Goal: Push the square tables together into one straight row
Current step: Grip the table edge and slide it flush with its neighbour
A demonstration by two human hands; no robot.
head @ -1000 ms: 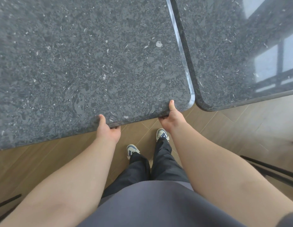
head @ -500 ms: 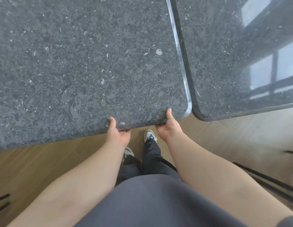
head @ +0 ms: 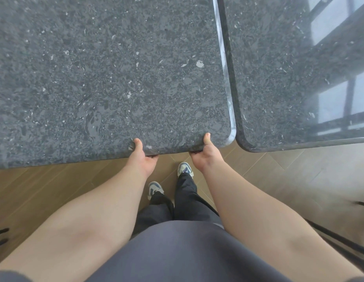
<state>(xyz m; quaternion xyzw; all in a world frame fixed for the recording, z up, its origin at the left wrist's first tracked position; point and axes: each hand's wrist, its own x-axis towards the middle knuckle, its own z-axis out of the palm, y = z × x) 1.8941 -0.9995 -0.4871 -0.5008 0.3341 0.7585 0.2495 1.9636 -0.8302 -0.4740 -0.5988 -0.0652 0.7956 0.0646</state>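
Note:
Two dark grey speckled stone-top square tables fill the upper view. The left table (head: 108,78) is the one I hold; the right table (head: 288,78) sits beside it, and their side edges nearly touch along a narrow seam. My left hand (head: 141,156) grips the left table's near edge, thumb on top, fingers hidden underneath. My right hand (head: 204,154) grips the same edge close to its rounded right corner, thumb on top too. The near edges of the two tables are roughly level, the right one a little lower in view.
Wood-plank floor (head: 55,190) lies below the tables. My two sneakers (head: 184,169) stand under the near edge. Thin black metal bars (head: 339,245) show at the right, and others at the far left (head: 0,237).
My left hand has slid right along the near edge, closer to my right hand. The seam between the tables has narrowed and their near edges have come closer to level.

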